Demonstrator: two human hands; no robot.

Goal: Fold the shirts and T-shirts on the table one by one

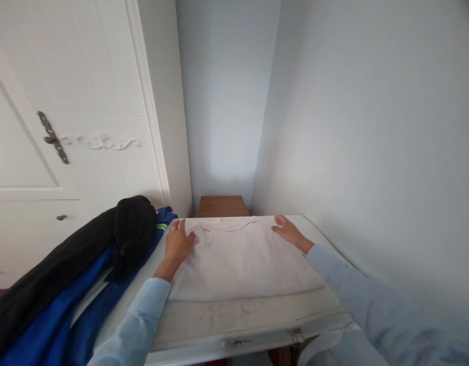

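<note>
A pale pinkish-white garment [242, 264], its neckline at the far side, lies spread flat on a white worn table [219, 320]. My left hand [178, 246] rests on its far left corner, fingers apart, a ring on one of them. Over at the far right part of the cloth is my right hand [289, 233], fingers stretched out toward the neckline. Neither hand visibly grips the fabric. Light blue sleeves cover both my forearms.
Black and blue clothes [133, 229] are heaped along the table's left side. Behind them stands a white wardrobe [104, 76] with a dark metal handle [53, 138]. A brown wooden piece [223, 206] sits beyond the table, and a pale wall [371, 142] borders the right.
</note>
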